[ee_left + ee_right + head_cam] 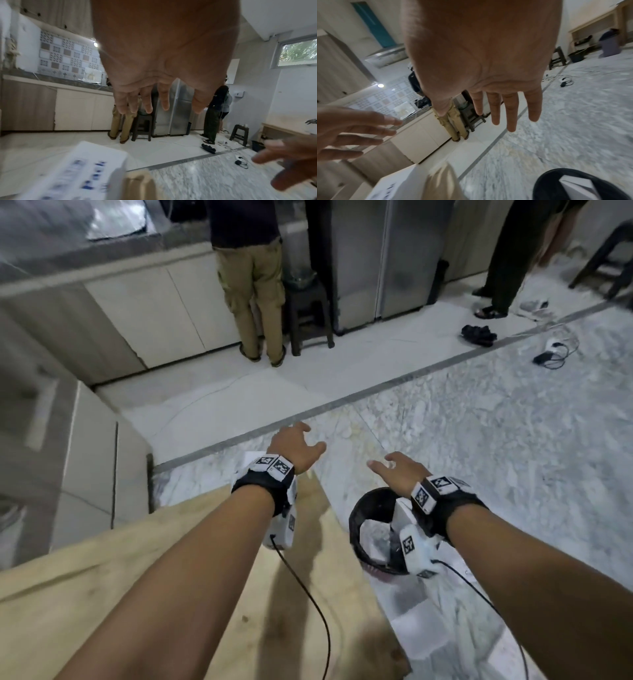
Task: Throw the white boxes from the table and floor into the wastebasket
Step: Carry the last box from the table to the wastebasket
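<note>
Both my hands hover open, holding nothing. My left hand is out past the far corner of the wooden table, fingers spread. Under that wrist, a white box with blue print lies on the table corner. My right hand is spread above the black round wastebasket that stands on the floor right of the table. A white box sticks up inside the basket. More white boxes, blurred, lie on the floor beside the table's right edge.
A person in khaki trousers stands at the counter beside a dark stool and a steel fridge. Another person stands further right. A dark cloth and a charger with cables lie on the marble floor.
</note>
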`<state>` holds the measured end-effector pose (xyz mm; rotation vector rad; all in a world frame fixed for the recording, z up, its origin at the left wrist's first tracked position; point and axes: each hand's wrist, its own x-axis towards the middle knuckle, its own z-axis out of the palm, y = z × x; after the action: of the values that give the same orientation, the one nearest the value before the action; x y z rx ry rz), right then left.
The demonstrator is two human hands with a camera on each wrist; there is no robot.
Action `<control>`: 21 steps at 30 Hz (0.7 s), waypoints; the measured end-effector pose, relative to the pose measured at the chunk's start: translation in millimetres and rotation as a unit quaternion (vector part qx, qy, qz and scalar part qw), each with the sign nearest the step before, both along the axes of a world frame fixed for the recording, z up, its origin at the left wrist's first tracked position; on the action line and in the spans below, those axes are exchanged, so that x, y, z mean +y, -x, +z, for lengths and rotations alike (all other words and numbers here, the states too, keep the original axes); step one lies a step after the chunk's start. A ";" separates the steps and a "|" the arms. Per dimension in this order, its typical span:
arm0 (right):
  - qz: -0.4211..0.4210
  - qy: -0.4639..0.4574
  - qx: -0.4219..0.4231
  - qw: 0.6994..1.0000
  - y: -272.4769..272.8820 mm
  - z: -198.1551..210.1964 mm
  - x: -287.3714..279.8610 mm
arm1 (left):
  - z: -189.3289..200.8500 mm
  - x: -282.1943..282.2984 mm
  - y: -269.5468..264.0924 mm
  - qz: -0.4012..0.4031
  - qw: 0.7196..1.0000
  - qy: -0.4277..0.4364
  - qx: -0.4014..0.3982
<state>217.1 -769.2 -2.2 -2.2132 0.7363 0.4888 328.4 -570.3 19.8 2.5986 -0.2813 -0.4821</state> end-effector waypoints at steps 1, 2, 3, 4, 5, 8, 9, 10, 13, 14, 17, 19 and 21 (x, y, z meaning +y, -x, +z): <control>0.014 -0.006 -0.011 1.000 -8.3 2.4 17.9 | 0.1 20.5 -3.8 0.010 1.000 -0.005 -0.012; 0.028 -0.012 -0.021 0.999 -16.2 3.0 35.3 | -1.7 40.2 -7.0 0.022 0.999 -0.012 -0.022; 0.042 -0.017 -0.030 0.999 -23.8 1.7 53.2 | -5.1 59.7 -9.4 0.036 0.999 -0.020 -0.028; 0.056 -0.020 -0.039 0.997 -30.0 -0.4 69.5 | -10.5 76.5 -11.0 0.050 0.998 -0.026 -0.027; 0.068 -0.022 -0.047 0.996 -35.0 -3.9 86.3 | -17.7 92.9 -11.7 0.064 0.997 -0.030 -0.018; 0.102 -0.030 -0.048 0.993 -47.1 -21.4 132.8 | -44.8 132.8 -11.3 0.085 0.995 -0.012 0.042; 0.111 -0.034 -0.040 0.992 -49.9 -29.4 145.6 | -55.0 142.7 -10.6 0.087 0.994 0.001 0.064; 0.118 -0.036 -0.032 0.992 -52.0 -37.8 156.8 | -63.9 150.9 -9.1 0.088 0.993 0.015 0.082; 0.135 -0.030 -0.019 0.990 -54.8 -63.0 180.6 | -85.2 168.1 -2.6 0.076 0.988 0.054 0.126; 0.135 -0.033 -0.018 0.990 -54.5 -69.8 185.9 | -90.6 172.2 -0.1 0.067 0.986 0.059 0.138; 0.120 -0.044 -0.030 0.991 -51.3 -85.9 196.3 | -104.5 182.0 4.4 0.052 0.984 0.059 0.160; 0.107 -0.052 -0.049 0.992 -50.1 -91.6 199.9 | -108.4 185.0 5.7 0.052 0.983 0.064 0.163; 0.094 -0.069 -0.053 0.992 -49.8 -92.6 202.2 | -108.9 186.1 6.0 0.050 0.982 0.074 0.165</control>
<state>266.9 -567.0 -94.8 -2.1696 0.4269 0.4950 322.5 -384.1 -89.1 2.3276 -0.0699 -0.8107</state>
